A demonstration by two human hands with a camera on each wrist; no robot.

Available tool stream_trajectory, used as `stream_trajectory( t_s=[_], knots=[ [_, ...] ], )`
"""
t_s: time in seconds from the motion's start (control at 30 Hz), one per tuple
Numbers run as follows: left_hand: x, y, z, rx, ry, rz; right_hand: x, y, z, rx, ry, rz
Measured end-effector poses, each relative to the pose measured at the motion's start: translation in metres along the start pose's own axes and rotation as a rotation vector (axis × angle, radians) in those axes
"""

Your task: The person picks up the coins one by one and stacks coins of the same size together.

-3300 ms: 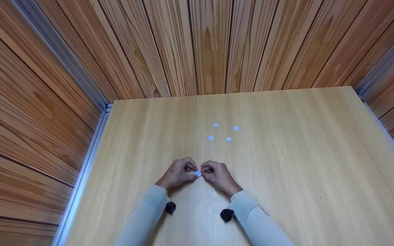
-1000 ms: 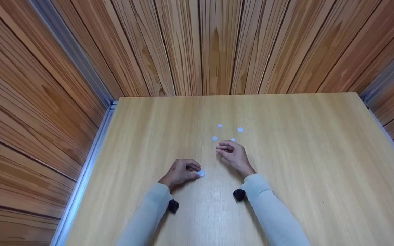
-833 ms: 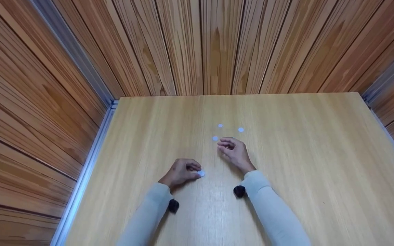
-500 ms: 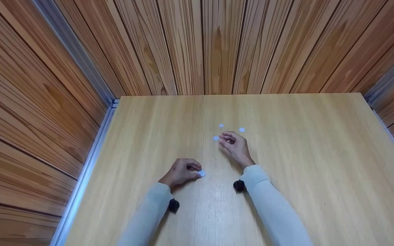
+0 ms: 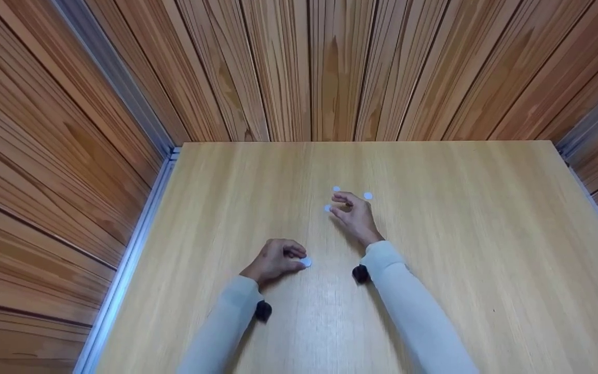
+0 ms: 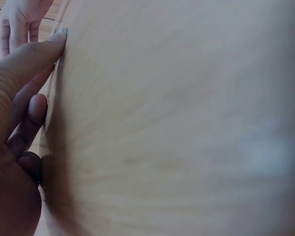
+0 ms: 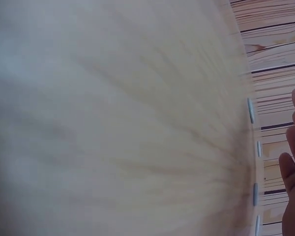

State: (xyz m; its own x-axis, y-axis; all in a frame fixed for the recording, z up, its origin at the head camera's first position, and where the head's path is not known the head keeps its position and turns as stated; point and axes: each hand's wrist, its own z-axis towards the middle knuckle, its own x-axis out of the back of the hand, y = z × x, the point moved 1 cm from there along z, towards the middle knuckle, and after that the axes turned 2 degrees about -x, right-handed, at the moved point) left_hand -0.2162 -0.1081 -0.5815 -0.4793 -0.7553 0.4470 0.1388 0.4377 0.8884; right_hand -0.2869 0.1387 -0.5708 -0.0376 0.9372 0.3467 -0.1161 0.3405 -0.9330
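Note:
In the head view my left hand [image 5: 278, 261] rests low at the table's middle, pinching a white disc [image 5: 306, 262] by its edge. The left wrist view shows thin edges side by side at that hand's fingertips [image 6: 58, 38], like stacked discs. Farther forward, my right hand [image 5: 355, 214] hovers over the table with thumb and fingers apart, holding nothing visible. Around it lie small white discs: a left one [image 5: 327, 208] beside the thumb, a far one [image 5: 336, 188] and a right one [image 5: 368, 196]. In the right wrist view several discs [image 7: 250, 110] show edge-on near the fingers [image 7: 291, 169].
The wooden tabletop [image 5: 460, 234] extends widely on both sides. Plank walls [image 5: 330, 72] stand behind and at the sides, with a metal rail [image 5: 122, 270] along the left edge. A black wrist device [image 5: 361, 274] sits under the right cuff, another [image 5: 263, 311] under the left.
My right hand has left the left hand's side and moved forward to the discs, covering the near right one from sight. Its fingers have spread. The left hand keeps its disc in place.

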Motion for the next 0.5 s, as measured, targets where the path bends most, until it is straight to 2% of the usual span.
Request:
stream_trajectory(
  t_s=[0.3,0.5],
  knots=[
    [0.0013,-0.0021,-0.0003,-0.016,-0.012,0.006,-0.0003,0.0022,0.0059,-0.085,-0.065,-0.044],
    [0.0010,-0.0007,0.0005,-0.033,-0.004,0.004,-0.0036,0.0045,0.0100,-0.054,-0.061,-0.052]
  ],
)
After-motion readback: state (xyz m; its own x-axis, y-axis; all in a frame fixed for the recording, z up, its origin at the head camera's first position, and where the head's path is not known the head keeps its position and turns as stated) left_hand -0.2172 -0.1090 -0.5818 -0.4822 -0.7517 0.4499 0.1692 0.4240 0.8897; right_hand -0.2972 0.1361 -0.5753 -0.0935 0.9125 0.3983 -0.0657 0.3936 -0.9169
